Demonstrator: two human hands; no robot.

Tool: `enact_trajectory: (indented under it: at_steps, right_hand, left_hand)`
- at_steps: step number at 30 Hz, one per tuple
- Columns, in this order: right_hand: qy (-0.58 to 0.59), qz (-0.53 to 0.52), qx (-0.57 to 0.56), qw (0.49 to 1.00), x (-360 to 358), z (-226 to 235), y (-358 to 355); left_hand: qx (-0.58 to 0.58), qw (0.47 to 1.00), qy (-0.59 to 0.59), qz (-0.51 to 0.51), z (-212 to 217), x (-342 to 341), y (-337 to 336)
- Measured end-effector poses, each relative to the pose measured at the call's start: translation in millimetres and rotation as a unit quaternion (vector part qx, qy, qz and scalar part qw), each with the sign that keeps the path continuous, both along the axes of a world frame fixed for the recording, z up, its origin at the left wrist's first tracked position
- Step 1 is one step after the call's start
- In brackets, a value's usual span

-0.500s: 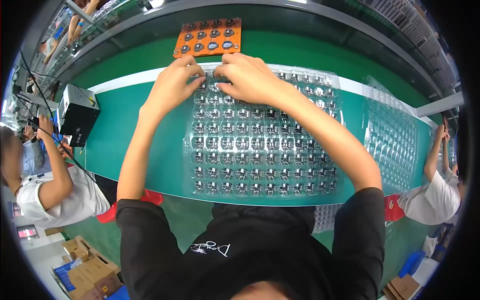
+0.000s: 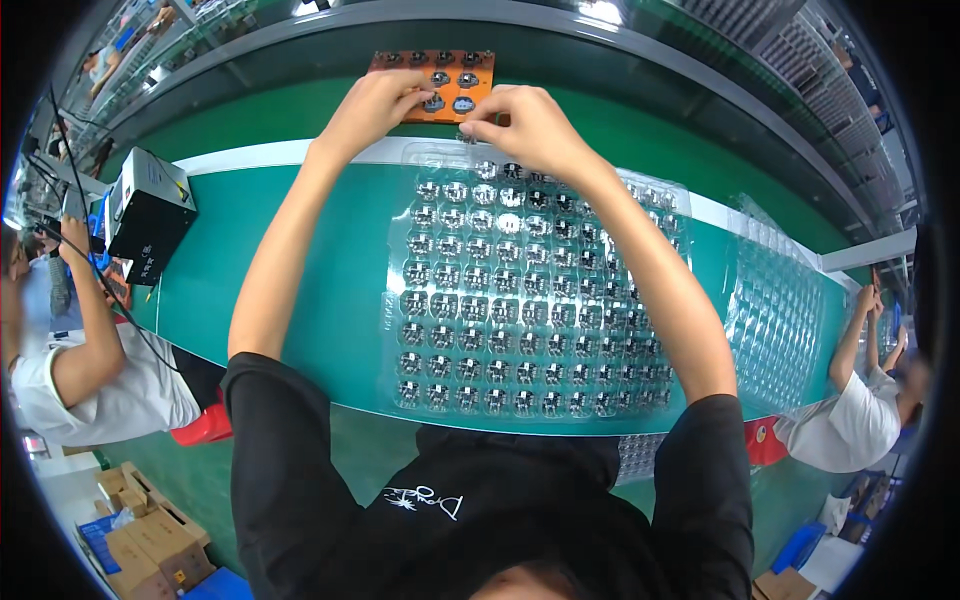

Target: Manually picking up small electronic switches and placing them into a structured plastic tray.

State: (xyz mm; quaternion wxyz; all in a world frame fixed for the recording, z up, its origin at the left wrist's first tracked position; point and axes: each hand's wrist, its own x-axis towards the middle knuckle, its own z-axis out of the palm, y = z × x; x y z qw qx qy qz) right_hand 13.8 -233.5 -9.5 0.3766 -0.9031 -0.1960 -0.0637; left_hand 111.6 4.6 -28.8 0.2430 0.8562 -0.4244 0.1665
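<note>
Both hands reach the orange holder at the bench's far edge, beyond the clear tray; left hand and right hand each pinch small parts.

My left hand covers the near-left corner of the orange fixture board; I can't see what its fingertips pinch. My right hand hides the board's near edge, and whatever sits between its fingers is too small to tell. My right forearm lies across the clear blister tray, hiding the cells beneath it. The small round parts in the tray blur together; I can't make out their type. A second clear tray at right bends into the rim distortion. Co-worker at left is cut off by the frame's edge, another at right likewise.
</note>
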Motion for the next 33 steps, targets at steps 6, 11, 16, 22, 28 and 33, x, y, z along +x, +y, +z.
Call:
enact_trajectory:
  at_steps: [6,11,16,22,28,33]
  right_hand:
    - [0.015,0.013,0.057,0.998,24,-6,-11]
    - [-0.082,-0.059,-0.044,0.994,44,-10,-1]
    - [-0.137,-0.070,-0.040,0.987,60,-24,9]
    - [-0.132,-0.062,-0.051,0.988,71,-31,23]
    - [-0.126,-0.048,-0.049,0.990,78,-35,38]
    - [-0.173,-0.047,-0.059,0.982,86,-40,48]
  left_hand:
    - [-0.004,0.999,0.047,0.001,-5,-1,5]
    - [0.014,1.000,0.020,-0.003,-1,6,13]
    - [0.003,0.998,0.060,0.002,1,6,21]
    - [0.023,0.998,0.043,0.033,3,1,26]
    - [0.040,0.998,0.040,0.036,3,2,31]
    - [0.027,0.999,0.015,0.026,0,9,39]
